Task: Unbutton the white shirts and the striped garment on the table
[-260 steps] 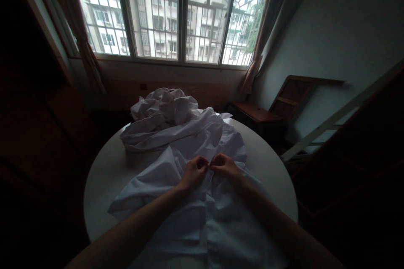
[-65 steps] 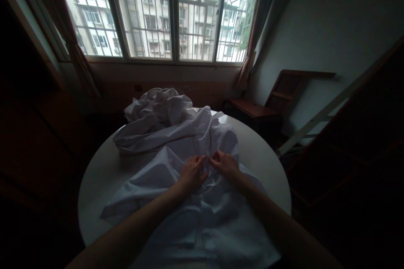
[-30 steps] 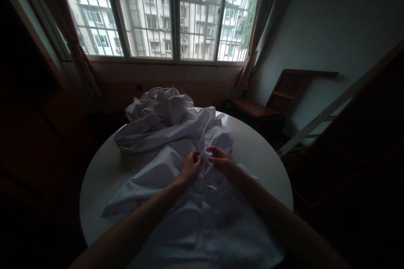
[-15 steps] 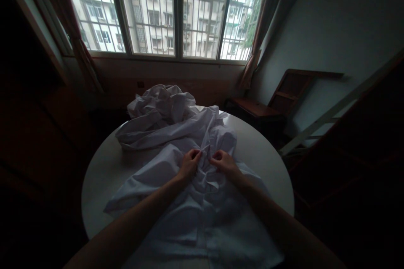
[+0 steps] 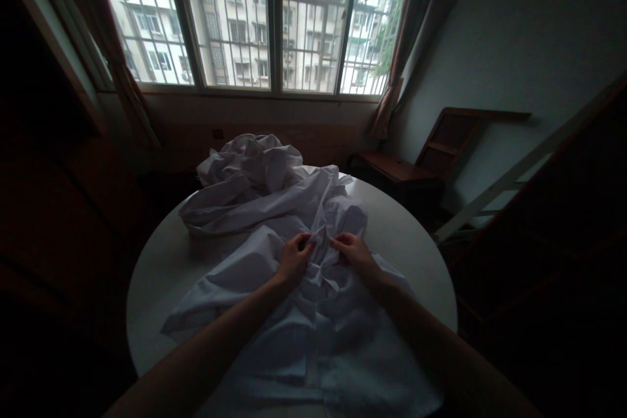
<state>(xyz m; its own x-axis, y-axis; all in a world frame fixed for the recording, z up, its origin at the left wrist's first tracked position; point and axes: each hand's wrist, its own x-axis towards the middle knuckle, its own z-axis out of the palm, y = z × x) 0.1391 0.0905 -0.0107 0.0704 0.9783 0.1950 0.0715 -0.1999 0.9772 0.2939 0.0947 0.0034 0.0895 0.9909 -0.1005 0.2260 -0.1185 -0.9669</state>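
Observation:
A white garment (image 5: 274, 333), thin and wrinkled, is spread over a round white table (image 5: 151, 294) and reaches down toward me. A straight seam or placket runs along its middle. My left hand (image 5: 295, 256) pinches a gathered fold of it near the centre, thumb against fingers. Just to the right, my right hand (image 5: 353, 251) pinches the same gathered part, with a short gap between the hands. A small loose flap of cloth shows below them. The fingertips are partly hidden in the folds, and the room is dim.
More white cloth (image 5: 249, 160) lies bunched at the table's far left. Beyond the table are a barred window (image 5: 277, 26) and tied curtains (image 5: 125, 85). A brown wooden chair (image 5: 401, 168) stands at the back right, near a pale slanted frame (image 5: 490, 199).
Both hands stay at the garment's middle. My right hand has shifted slightly right, and the fold between the hands looks a little more spread. The bunched cloth behind is unchanged.

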